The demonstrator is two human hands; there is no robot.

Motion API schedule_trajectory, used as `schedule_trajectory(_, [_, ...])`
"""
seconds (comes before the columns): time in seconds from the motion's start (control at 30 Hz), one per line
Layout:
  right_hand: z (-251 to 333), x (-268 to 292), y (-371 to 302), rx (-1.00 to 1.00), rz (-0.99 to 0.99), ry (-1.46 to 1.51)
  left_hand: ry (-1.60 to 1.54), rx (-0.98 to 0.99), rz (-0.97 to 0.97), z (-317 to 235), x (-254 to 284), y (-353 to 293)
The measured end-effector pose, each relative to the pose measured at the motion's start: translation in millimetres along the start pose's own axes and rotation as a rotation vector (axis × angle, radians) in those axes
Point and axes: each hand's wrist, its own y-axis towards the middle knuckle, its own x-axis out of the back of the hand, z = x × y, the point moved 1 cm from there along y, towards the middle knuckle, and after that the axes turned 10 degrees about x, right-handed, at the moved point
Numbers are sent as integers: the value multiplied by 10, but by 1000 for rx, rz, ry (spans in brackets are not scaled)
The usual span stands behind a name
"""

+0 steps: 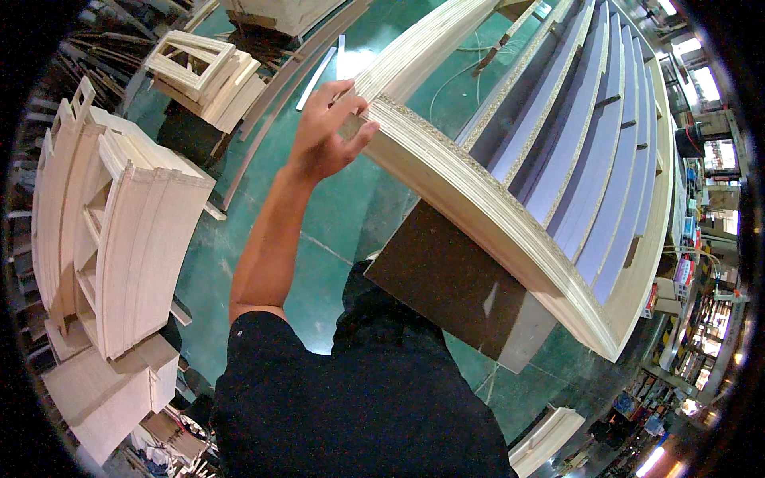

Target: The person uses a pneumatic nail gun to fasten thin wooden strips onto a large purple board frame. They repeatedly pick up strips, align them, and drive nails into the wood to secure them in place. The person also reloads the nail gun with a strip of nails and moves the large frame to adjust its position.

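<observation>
At far left, cabinet stack (147, 255): pale wooden carcasses standing close together; a long part turned that way without a look could strike them;
Small-frame pile (219, 92): light boards and frames stacked unevenly; a knock would probably shift the upper pieces;
Floor strips (317, 78): narrow, white, lying on the green floor (319, 215) just beyond the hand; a tripping or slipping hazard if stepped on;
Left hand (327, 131): closed on the near-left corner of the wooden frame (478, 207), fingers curled over the rail end, thumb against its side; firmness cannot be told; with so little rail covered, the hold could slip if the frame were lifted or twisted from this corner alone;
Brown panel (446, 279): below the near rail, jutting toward the person; whether it bears the frame cannot be told; a shin could catch its edge;
Wooden frame: centre to right, extending away from the hand, with grey-lavender slats (546, 159) across its interior; uneven lifting could rack the joints or loosen a slat;
Right hand: out of view; its grip cannot be told; without a second hold, the far end could swing;
Right-side boxes (684, 271): beyond the frame; a swinging end could hit them.
</observation>
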Motion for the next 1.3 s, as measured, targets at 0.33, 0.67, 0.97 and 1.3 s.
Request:
schedule_trajectory(0.33, [-756,-1107,63,16,141,113,484,59,-21,-642,-23,-191])
schedule_trajectory(0.67, [-3124,-3009,-763,-260,350,467,74,-145,44,-3462,-1354,-1375])
schedule_trajectory(0.97, [-4750,-2776,-678,-69,132,274,162,-491,493,-5465,-3014,-1341])
schedule_trajectory(1.3, [-4805,-1480,-15,62,270,429,248,-393,828,-5826,-3842,-1549])
